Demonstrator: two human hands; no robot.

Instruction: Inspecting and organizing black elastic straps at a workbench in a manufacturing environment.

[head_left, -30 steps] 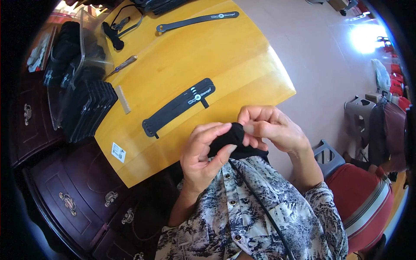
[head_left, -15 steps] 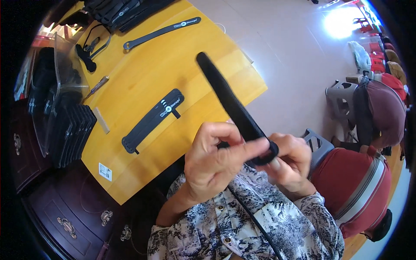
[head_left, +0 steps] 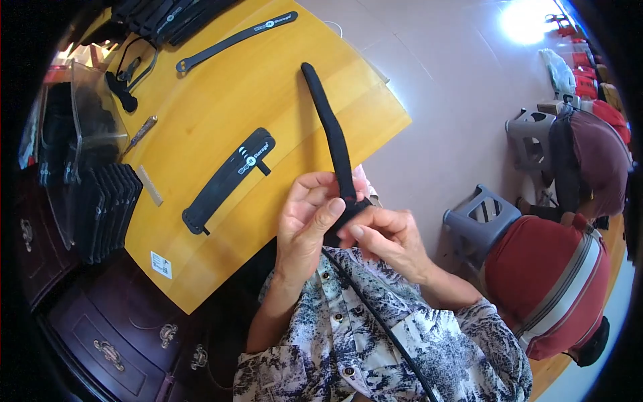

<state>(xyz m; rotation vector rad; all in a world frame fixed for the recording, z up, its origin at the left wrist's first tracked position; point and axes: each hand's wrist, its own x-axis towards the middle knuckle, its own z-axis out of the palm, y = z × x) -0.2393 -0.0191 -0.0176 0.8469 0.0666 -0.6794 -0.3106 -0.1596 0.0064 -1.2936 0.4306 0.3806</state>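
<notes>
A long black fabric strap (head_left: 327, 124) rises from between my hands out over the table. My left hand (head_left: 307, 224) is closed round its lower part, the thumb pressed on top. At the strap's near end, my right hand (head_left: 394, 242) has its thumb and fingers closed on the black material. Exactly how that end is folded is hidden by my fingers. Beyond my left hand, a bundle of black straps (head_left: 224, 182) with a white print lies on the yellow tabletop (head_left: 201, 120). A single strap with a round-holed end (head_left: 234, 45) lies farther back.
Stacked black straps (head_left: 110, 211) stand at the left beside a clear plastic box (head_left: 100, 120). A screwdriver-like tool (head_left: 140, 136) and a pale strip (head_left: 149, 185) lie near the left edge. More straps (head_left: 171, 17) pile up at the back. Right are grey stools (head_left: 482, 218) and people (head_left: 546, 278).
My right hand has shifted left and nearer to me, beside my left hand. The strap stands steeper, and its near end has moved left. My left index finger no longer points across it.
</notes>
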